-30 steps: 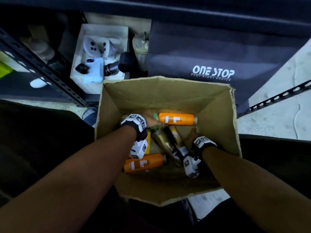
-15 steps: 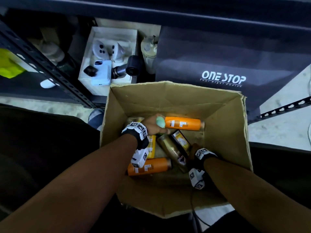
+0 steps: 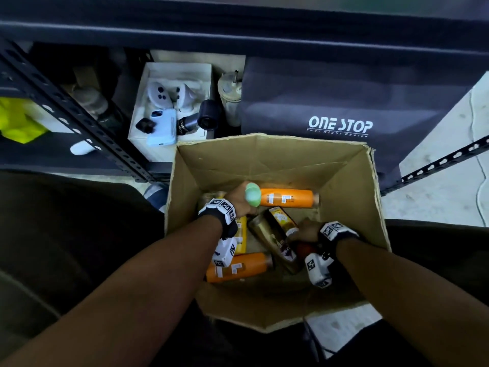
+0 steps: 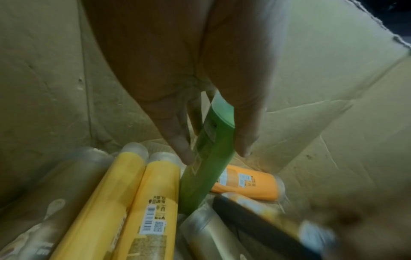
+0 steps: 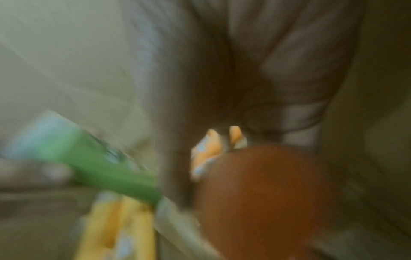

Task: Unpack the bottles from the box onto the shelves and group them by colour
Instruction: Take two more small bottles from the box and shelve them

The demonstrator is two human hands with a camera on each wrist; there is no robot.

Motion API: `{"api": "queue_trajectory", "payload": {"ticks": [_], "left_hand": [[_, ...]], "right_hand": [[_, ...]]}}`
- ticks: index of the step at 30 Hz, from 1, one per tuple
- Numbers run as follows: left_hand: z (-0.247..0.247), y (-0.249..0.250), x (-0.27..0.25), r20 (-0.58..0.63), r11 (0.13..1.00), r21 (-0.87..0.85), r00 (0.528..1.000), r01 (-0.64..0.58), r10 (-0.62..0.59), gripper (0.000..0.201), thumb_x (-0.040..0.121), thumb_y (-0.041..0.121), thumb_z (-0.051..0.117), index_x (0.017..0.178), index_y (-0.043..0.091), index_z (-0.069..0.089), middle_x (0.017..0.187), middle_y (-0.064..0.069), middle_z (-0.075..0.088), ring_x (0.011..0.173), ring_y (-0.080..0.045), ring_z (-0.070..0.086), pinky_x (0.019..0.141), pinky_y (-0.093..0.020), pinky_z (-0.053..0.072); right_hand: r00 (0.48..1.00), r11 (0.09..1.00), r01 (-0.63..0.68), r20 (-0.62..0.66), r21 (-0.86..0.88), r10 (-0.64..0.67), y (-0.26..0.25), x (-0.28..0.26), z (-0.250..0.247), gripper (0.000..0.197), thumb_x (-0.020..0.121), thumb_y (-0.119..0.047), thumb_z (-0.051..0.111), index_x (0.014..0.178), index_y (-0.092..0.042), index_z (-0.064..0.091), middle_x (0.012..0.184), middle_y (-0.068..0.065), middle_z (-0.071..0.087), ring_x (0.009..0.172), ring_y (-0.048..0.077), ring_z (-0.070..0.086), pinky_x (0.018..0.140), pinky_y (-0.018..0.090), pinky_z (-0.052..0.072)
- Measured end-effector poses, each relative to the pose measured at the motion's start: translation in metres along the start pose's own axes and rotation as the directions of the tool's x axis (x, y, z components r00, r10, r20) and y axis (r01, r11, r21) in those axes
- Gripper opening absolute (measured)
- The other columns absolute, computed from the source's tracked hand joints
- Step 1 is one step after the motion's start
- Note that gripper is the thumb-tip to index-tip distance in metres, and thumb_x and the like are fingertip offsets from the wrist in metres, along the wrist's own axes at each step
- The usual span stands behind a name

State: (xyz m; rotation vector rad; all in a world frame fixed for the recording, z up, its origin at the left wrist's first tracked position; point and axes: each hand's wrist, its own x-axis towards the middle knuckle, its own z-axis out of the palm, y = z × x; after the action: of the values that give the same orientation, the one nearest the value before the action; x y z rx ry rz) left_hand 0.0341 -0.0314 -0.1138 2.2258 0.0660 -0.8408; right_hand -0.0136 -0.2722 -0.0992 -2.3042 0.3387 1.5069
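An open cardboard box holds several lying bottles. My left hand grips a green bottle by its neck and holds it nearly upright near the box's far left; in the left wrist view, fingers and thumb clasp the green bottle with its foot still among the others. My right hand is curled on a dark orange bottle at the near right; the blurred right wrist view shows that dark orange bottle under the palm. Orange bottles, yellow bottles and gold bottles lie around.
A black perforated shelf upright slants at the left, another rail at the right. Behind the box stand a white tray of gadgets, a lidded cup and a dark "ONE STOP" bag.
My left hand has tipped the green bottle up and lifted its cap end. My right hand has slid to the near right and closed on the dark orange bottle.
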Motion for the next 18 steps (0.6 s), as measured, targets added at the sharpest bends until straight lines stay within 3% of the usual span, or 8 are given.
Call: {"api": "queue_trajectory", "payload": {"ticks": [3, 6, 7, 9, 13, 15, 16, 18], "left_hand": [[0.004, 0.003, -0.003, -0.013, 1.000, 0.007, 1.000, 0.000, 0.000, 0.084, 0.074, 0.019, 0.088, 0.144, 0.026, 0.041, 0.135, -0.006, 0.058, 0.122, -0.031, 0.057, 0.103, -0.038, 0.048], [0.009, 0.001, -0.003, -0.036, 1.000, 0.024, 0.999, -0.003, 0.004, 0.083, 0.075, 0.022, 0.087, 0.144, 0.028, 0.041, 0.135, -0.005, 0.058, 0.120, -0.030, 0.057, 0.095, -0.030, 0.046], [0.009, 0.000, -0.002, -0.039, 1.000, 0.026, 0.999, -0.005, 0.006, 0.082, 0.076, 0.023, 0.087, 0.144, 0.028, 0.041, 0.135, -0.004, 0.058, 0.119, -0.029, 0.057, 0.092, -0.028, 0.044], [0.010, -0.001, -0.001, -0.040, 1.000, 0.020, 0.999, -0.006, 0.006, 0.084, 0.076, 0.025, 0.087, 0.145, 0.028, 0.040, 0.137, -0.004, 0.057, 0.120, -0.028, 0.056, 0.093, -0.028, 0.043], [0.011, -0.003, 0.003, -0.057, 1.000, -0.009, 0.998, -0.006, 0.006, 0.086, 0.077, 0.030, 0.086, 0.148, 0.028, 0.037, 0.141, -0.004, 0.055, 0.125, -0.030, 0.055, 0.098, -0.033, 0.046], [0.013, -0.003, 0.005, -0.059, 1.000, -0.028, 0.998, -0.008, 0.006, 0.086, 0.078, 0.031, 0.086, 0.149, 0.027, 0.036, 0.140, -0.005, 0.056, 0.125, -0.032, 0.055, 0.100, -0.036, 0.046], [0.015, -0.004, 0.007, -0.061, 0.999, -0.039, 0.998, -0.013, 0.010, 0.085, 0.079, 0.030, 0.086, 0.148, 0.026, 0.036, 0.139, -0.005, 0.056, 0.125, -0.032, 0.055, 0.099, -0.035, 0.046], [0.018, -0.006, 0.009, -0.071, 0.998, -0.056, 0.997, -0.027, 0.023, 0.083, 0.079, 0.028, 0.085, 0.146, 0.026, 0.036, 0.137, -0.004, 0.057, 0.124, -0.032, 0.056, 0.095, -0.031, 0.044]], "right_hand": [[0.989, 0.971, 0.131, -0.089, 0.201, -0.116, -0.009, -0.007, -0.007, 0.065, 0.095, -0.046, 0.064, 0.150, -0.027, 0.036, 0.146, 0.010, 0.050, 0.123, 0.032, 0.057, 0.095, 0.040, 0.051], [0.974, 0.765, 0.225, -0.119, 0.604, -0.192, -0.022, -0.014, -0.010, 0.032, 0.097, -0.038, 0.066, 0.127, -0.028, 0.059, 0.132, 0.016, 0.064, 0.089, 0.028, 0.070, 0.069, 0.035, 0.059], [0.966, 0.697, 0.253, -0.136, 0.671, -0.220, -0.025, -0.014, -0.011, 0.027, 0.096, -0.039, 0.066, 0.121, -0.028, 0.062, 0.131, 0.016, 0.066, 0.087, 0.026, 0.071, 0.065, 0.031, 0.057], [0.940, 0.663, 0.337, -0.203, 0.668, -0.273, -0.029, -0.012, -0.011, 0.037, 0.091, -0.045, 0.072, 0.124, -0.031, 0.061, 0.128, 0.010, 0.068, 0.093, 0.019, 0.070, 0.065, 0.026, 0.053], [0.886, 0.816, 0.439, -0.331, 0.376, -0.324, -0.027, 0.001, -0.008, 0.077, 0.078, -0.043, 0.086, 0.142, -0.038, 0.044, 0.123, -0.009, 0.058, 0.101, 0.005, 0.054, 0.071, 0.007, 0.038], [0.863, 0.852, 0.444, -0.388, 0.277, -0.324, -0.022, 0.013, -0.004, 0.081, 0.079, -0.034, 0.086, 0.147, -0.032, 0.040, 0.128, -0.006, 0.054, 0.112, 0.011, 0.047, 0.085, 0.006, 0.031], [0.860, 0.846, 0.444, -0.403, 0.293, -0.312, -0.020, 0.019, -0.001, 0.081, 0.081, -0.028, 0.085, 0.148, -0.028, 0.040, 0.135, 0.000, 0.055, 0.118, 0.016, 0.049, 0.098, 0.014, 0.033], [0.858, 0.835, 0.445, -0.424, 0.325, -0.292, -0.018, 0.028, 0.006, 0.078, 0.084, -0.020, 0.083, 0.150, -0.020, 0.041, 0.144, 0.009, 0.052, 0.130, 0.027, 0.051, 0.109, 0.031, 0.039]]}}
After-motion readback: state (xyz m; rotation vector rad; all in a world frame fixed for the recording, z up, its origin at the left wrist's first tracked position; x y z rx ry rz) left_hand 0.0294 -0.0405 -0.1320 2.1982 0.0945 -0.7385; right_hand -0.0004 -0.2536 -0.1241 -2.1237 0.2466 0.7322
